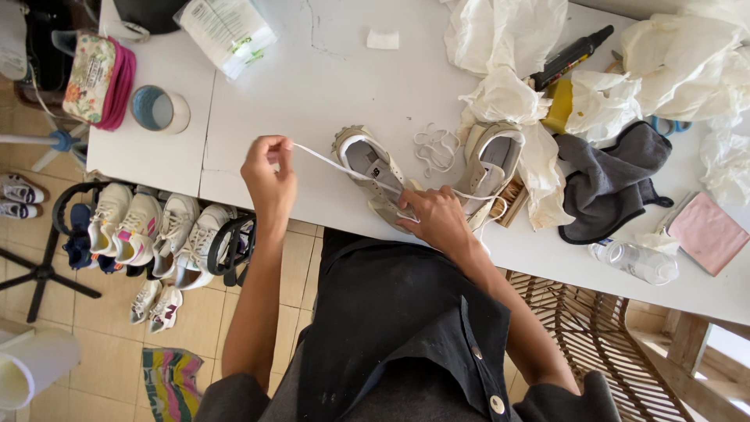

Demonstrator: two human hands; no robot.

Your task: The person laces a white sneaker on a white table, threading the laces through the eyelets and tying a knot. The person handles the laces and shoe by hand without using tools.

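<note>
Black buttoned sleeveless top, grey trousers, bare arms

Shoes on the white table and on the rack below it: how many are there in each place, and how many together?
Shoes on the table: 2, one under the right hand, one beside it
Shoes on the rack: 4 pale ones; a dark blue one may sit at its left end
Total: 6 clearly visible
</note>
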